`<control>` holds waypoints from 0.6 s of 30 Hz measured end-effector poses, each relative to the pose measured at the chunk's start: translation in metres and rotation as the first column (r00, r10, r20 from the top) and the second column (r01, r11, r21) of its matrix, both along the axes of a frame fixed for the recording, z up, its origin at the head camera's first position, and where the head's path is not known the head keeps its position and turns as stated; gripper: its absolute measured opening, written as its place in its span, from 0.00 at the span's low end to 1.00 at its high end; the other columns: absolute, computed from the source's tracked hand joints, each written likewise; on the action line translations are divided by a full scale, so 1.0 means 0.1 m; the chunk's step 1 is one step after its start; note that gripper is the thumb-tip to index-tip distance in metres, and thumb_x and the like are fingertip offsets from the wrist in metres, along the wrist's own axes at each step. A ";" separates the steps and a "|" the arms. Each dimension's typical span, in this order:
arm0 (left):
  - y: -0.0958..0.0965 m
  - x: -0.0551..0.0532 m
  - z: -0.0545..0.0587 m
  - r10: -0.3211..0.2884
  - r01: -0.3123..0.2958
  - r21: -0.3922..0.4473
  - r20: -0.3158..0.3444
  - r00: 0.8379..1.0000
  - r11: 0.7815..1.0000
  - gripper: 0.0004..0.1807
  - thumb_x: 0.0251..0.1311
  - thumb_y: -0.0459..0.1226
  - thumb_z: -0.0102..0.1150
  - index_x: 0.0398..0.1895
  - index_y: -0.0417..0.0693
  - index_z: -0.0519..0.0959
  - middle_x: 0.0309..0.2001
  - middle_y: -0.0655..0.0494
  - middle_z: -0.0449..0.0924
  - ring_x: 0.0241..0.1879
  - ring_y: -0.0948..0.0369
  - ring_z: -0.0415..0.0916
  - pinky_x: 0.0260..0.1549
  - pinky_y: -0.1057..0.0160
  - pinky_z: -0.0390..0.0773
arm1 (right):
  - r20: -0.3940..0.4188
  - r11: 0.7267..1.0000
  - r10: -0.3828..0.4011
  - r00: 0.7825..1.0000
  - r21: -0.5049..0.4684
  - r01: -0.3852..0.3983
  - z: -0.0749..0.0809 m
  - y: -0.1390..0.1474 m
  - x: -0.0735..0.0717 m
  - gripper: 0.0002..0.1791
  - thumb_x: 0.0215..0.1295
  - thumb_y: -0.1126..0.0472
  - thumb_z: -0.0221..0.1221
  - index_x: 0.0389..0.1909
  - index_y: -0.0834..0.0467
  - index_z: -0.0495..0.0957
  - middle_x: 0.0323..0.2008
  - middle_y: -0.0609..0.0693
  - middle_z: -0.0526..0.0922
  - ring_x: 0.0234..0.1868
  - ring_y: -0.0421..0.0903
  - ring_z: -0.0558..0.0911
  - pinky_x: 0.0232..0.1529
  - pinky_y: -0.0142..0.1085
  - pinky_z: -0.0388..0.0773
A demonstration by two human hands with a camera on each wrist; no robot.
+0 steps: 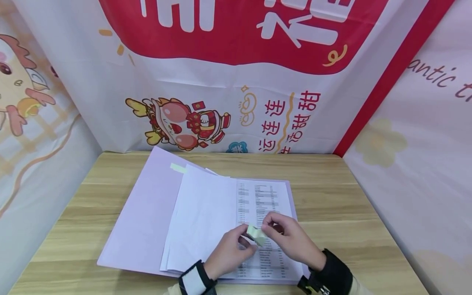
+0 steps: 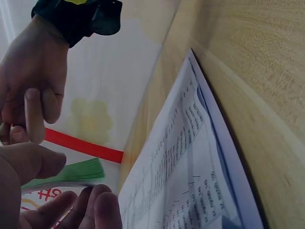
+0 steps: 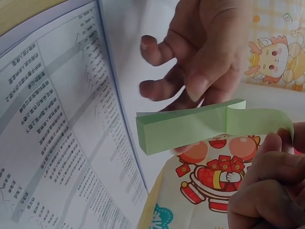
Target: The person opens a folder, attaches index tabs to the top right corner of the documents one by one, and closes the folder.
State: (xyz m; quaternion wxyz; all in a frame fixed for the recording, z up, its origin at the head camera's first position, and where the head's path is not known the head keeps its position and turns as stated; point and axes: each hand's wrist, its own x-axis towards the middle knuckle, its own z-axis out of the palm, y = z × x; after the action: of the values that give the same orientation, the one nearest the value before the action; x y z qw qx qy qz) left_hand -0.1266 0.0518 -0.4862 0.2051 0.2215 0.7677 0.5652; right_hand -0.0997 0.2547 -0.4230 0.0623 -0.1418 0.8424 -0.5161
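Note:
My left hand (image 1: 229,250) holds a pad of pale green sticky notes (image 3: 183,130) between thumb and fingers, above the papers. With thumb and fingertips, my right hand (image 1: 293,237) pinches the free end of the pad's top note (image 3: 259,121). That note bends up off the pad and is still joined to it partway along in the right wrist view. Underneath lies an open lilac folder (image 1: 134,229) holding a printed list page (image 1: 265,196) on the right and turned white sheets (image 1: 204,213) to the left.
A small pale green note (image 1: 178,168) sticks out at the top of the turned sheets. The folder lies on a wooden table (image 1: 343,221). A printed cloth backdrop (image 1: 236,73) stands along the table's far edge, with more cloth (image 1: 420,176) at the sides.

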 end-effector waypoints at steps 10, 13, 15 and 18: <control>0.03 0.01 -0.06 -0.001 0.001 0.012 -0.037 0.999 1.000 0.21 0.66 0.44 0.66 0.60 0.50 0.80 0.44 0.62 0.84 0.37 0.67 0.80 0.33 0.66 0.81 | 0.032 0.999 0.030 0.999 -0.031 -0.029 0.05 -0.03 0.03 0.08 0.77 0.60 0.55 0.38 0.58 0.78 0.35 0.49 0.77 0.35 0.42 0.75 0.36 0.31 0.71; 0.05 0.02 -0.05 0.003 -0.003 0.011 -0.040 0.999 1.000 0.21 0.67 0.44 0.65 0.61 0.50 0.80 0.45 0.61 0.85 0.35 0.66 0.79 0.31 0.66 0.81 | 0.021 0.999 0.039 0.999 -0.033 -0.038 0.04 -0.03 0.04 0.08 0.77 0.60 0.55 0.37 0.58 0.78 0.35 0.49 0.77 0.33 0.40 0.74 0.35 0.31 0.71; 0.05 0.02 -0.05 0.010 -0.010 0.011 -0.037 0.999 1.000 0.20 0.67 0.43 0.64 0.60 0.50 0.81 0.45 0.61 0.85 0.35 0.66 0.79 0.28 0.66 0.81 | 0.016 0.999 0.039 0.999 -0.032 -0.039 0.03 -0.02 0.05 0.07 0.77 0.61 0.56 0.37 0.58 0.78 0.34 0.48 0.77 0.32 0.40 0.74 0.34 0.31 0.71; 0.06 0.02 -0.05 0.017 -0.016 0.014 -0.038 0.999 1.000 0.17 0.67 0.42 0.64 0.57 0.51 0.82 0.44 0.61 0.85 0.34 0.66 0.79 0.28 0.66 0.80 | 0.012 0.999 0.032 0.999 -0.028 -0.032 0.02 0.00 0.06 0.07 0.76 0.62 0.56 0.37 0.58 0.78 0.33 0.48 0.76 0.30 0.39 0.72 0.32 0.31 0.70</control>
State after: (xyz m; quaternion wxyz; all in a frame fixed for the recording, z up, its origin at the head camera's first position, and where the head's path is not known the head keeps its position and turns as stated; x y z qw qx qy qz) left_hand -0.1243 0.0579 -0.4907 0.1842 0.2274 0.7694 0.5678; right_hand -0.0935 0.2549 -0.4215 0.0739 -0.1529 0.8324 -0.5276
